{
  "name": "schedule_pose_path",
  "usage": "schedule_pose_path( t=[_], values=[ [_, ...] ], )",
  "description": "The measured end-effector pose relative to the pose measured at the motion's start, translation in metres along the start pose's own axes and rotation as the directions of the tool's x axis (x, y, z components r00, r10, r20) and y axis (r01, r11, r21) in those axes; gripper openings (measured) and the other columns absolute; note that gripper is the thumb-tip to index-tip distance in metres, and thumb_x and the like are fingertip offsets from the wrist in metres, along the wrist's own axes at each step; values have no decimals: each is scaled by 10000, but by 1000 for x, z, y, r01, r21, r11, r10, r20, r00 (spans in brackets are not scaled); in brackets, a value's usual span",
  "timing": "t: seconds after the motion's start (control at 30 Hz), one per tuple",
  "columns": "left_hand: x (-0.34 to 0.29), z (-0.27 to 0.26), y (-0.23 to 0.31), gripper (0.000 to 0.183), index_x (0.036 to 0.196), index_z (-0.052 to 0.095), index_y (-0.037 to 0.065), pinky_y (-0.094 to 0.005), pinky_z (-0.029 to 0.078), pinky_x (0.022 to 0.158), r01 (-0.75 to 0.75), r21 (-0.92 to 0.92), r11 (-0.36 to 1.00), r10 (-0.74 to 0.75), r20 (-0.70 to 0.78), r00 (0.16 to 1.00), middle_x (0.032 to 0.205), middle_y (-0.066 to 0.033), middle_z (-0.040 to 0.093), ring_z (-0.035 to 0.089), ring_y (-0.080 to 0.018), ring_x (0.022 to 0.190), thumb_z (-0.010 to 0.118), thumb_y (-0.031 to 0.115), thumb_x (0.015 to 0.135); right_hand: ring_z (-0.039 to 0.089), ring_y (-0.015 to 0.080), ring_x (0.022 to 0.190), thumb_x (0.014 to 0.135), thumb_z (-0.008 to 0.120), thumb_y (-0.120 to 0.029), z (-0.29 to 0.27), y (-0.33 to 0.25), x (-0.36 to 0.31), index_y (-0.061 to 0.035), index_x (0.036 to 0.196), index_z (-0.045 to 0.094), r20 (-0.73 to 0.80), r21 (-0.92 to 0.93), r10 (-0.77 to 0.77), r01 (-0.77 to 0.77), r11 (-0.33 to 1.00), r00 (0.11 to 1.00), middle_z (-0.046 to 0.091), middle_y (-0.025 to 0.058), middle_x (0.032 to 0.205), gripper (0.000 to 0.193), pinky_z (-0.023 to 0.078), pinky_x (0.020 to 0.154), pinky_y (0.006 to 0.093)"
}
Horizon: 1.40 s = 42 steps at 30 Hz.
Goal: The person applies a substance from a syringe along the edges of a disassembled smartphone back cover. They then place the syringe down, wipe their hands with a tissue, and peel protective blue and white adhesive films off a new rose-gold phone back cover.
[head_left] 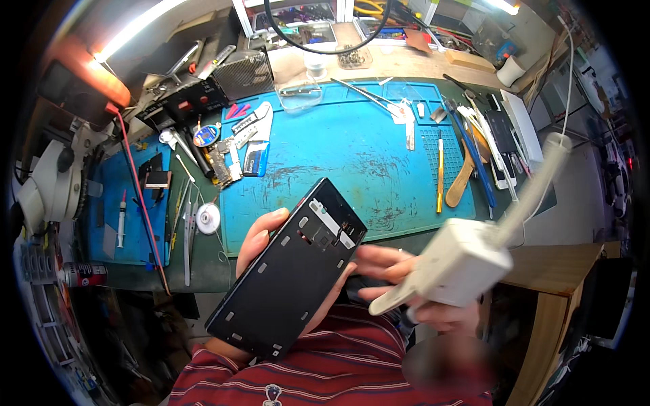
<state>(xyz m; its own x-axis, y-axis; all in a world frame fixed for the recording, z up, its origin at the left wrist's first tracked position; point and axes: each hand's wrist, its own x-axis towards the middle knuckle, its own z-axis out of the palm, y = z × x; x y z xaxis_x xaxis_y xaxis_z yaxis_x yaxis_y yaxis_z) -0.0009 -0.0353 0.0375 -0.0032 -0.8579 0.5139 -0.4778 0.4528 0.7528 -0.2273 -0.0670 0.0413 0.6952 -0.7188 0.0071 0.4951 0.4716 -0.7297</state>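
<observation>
My left hand (pixel 258 241) is wrapped around a black smartphone (pixel 288 274), tilted, its dark inner back plate facing up. Small light patches dot the plate, and a pale strip and a round opening show near its upper end. Just right of the phone, my right hand (pixel 443 312) is closed around a white boxy device (pixel 452 264) with a flat tongue at its lower left and a thick cable sleeve at its upper right. This device covers much of the hand. Its exact kind cannot be told. Some fingers of my right hand reach close to the phone's edge.
Behind the phone lies a blue work mat (pixel 325 149). Tweezers (pixel 369 95), a yellow-handled tool (pixel 440 172) and a wooden-handled brush (pixel 462 177) rest rightward. Leftward are circuit boards (pixel 220 162), a solder spool (pixel 208 218) and a syringe (pixel 122 220). A white cable (pixel 569 74) hangs at right.
</observation>
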Motion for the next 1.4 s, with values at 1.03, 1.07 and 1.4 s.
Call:
schedule_pose_path(
  t=[1.03, 1.07, 1.4],
  values=[
    [-47, -25, -14, 1101, 1513, 141, -6, -555, 328, 1122, 767, -476, -430, 17, 845, 534, 1457, -271, 353, 353, -431, 1377, 694, 611, 788, 516, 415, 1251, 703, 625, -40, 1, -25, -5, 150, 1271, 514, -65, -156, 84, -93, 983, 994, 531, 341, 1280, 610, 465, 1016, 476],
    [-48, -18, -17, 1100, 1514, 149, 10, -562, 330, 1117, 755, -505, -418, 9, 829, 559, 1447, -263, 364, 357, -435, 1374, 717, 598, 779, 524, 410, 1243, 720, 630, -53, 0, -31, -8, 136, 1272, 520, -89, -186, 49, -64, 981, 995, 535, 327, 1287, 593, 457, 1020, 479],
    [-49, 25, -6, 1001, 1500, 218, 66, -516, 300, 1145, 579, -494, -649, -35, 779, 626, 1485, -111, 362, 297, -348, 1427, 811, 402, 768, 514, 244, 1125, 808, 606, -208, -5, -19, 50, -31, 1440, 383, 63, -335, -751, 722, 605, 658, 551, 60, 1112, 693, 329, 1106, 472]
  ],
)
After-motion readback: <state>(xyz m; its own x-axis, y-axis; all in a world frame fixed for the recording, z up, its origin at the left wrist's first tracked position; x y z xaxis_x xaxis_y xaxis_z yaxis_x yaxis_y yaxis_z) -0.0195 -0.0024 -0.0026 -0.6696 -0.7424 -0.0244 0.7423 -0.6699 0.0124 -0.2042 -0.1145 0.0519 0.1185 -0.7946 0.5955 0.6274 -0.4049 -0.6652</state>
